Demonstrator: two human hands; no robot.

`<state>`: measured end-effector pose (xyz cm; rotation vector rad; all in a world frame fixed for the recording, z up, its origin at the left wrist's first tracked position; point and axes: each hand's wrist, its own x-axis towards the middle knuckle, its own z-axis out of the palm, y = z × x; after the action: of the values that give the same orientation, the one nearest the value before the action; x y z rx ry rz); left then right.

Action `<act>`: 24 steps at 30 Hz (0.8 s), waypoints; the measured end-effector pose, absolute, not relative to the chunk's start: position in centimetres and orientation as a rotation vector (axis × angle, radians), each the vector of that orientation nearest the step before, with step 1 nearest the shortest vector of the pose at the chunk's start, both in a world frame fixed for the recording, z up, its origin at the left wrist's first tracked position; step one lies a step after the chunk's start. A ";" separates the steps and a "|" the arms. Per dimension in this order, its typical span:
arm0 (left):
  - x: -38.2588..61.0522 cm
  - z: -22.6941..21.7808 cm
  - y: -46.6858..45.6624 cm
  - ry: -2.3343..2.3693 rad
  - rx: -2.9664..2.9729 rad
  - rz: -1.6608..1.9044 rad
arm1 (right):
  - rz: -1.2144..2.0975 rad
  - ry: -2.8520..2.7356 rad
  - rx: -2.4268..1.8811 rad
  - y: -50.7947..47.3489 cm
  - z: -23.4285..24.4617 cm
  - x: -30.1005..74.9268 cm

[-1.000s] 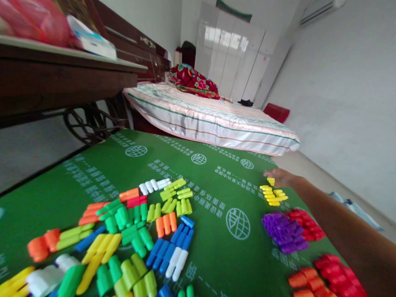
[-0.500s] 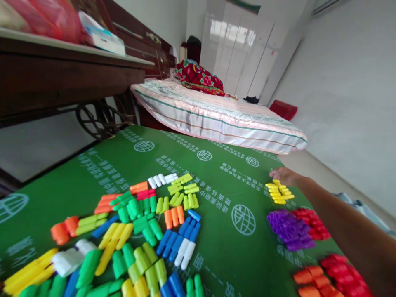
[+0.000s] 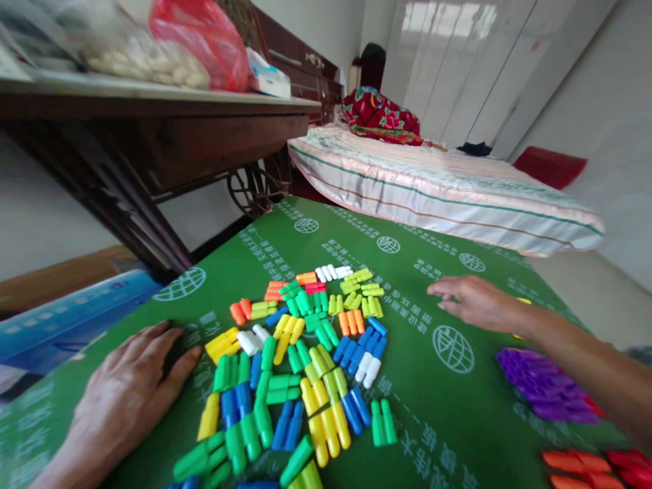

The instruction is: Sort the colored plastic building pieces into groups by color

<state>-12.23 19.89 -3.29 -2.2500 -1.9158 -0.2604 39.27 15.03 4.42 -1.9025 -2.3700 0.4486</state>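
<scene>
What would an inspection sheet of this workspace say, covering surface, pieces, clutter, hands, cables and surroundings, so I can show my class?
Surface: green board, printed with pale globes and lettering.
Pieces: mixed-colour pieces spread between the hands; purple pieces, orange pieces and red pieces grouped at right; some yellow, mostly hidden behind the right forearm.
Clutter: red bag, clear bag and box on the dark table, off the board.
Left hand: palm down at the board's left, nothing seen held.
Right hand: over the board, right of the mixed-colour pieces, nothing seen held.
Cables: nothing seen.
Surroundings: bed with red quilt; pale wardrobe behind.
</scene>
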 end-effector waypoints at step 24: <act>-11.1 -2.2 19.1 -2.030 -2.285 -0.237 | 0.465 -2.855 -1.620 6.6 3.8 18.6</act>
<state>-11.14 19.12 -2.16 -2.2852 -2.0297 -0.2367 18.64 6.57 3.84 -1.6202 -2.8552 0.4651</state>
